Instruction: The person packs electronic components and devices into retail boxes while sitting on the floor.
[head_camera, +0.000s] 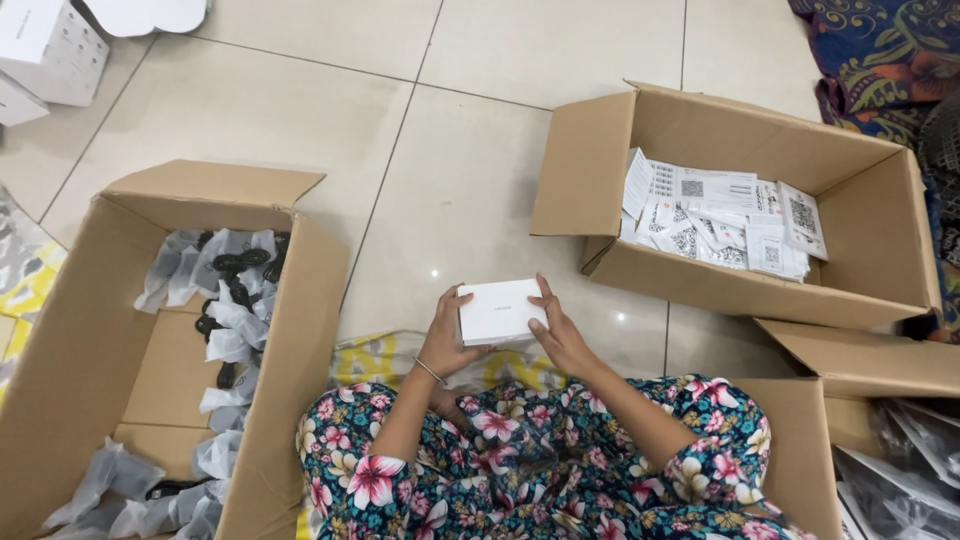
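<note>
Looking down from my head, I hold a small white box (500, 311) in front of my lap, just above my knees, over the pale tiled floor (300, 110). My left hand (447, 335) grips its left end, thumb on top and fingers curled underneath. My right hand (560, 330) lies along its right edge, fingers pressed together and stretched up the side, thumb tucked near the lower corner. Both hands touch the box, and it sits level between them, lid side up. A thin bangle (430, 371) circles my left wrist. My flowered trousers (520, 460) fill the bottom of the view.

At nine o'clock from the box stands a large open carton (90, 330), flaps up, holding black cables in clear plastic bags (225, 300) strewn along its inner side and bottom. At two o'clock, well apart from my hands, is a second open carton (600, 170) with a stack of white printed leaflets (720, 220) lying in it. At four o'clock a third carton (860, 365) shows only its flap and some dark plastic-wrapped things I cannot make out. At eleven o'clock, far off in the corner, are more white boxes (50, 50). At one o'clock, at the frame's edge, is a patterned cloth (880, 60).
</note>
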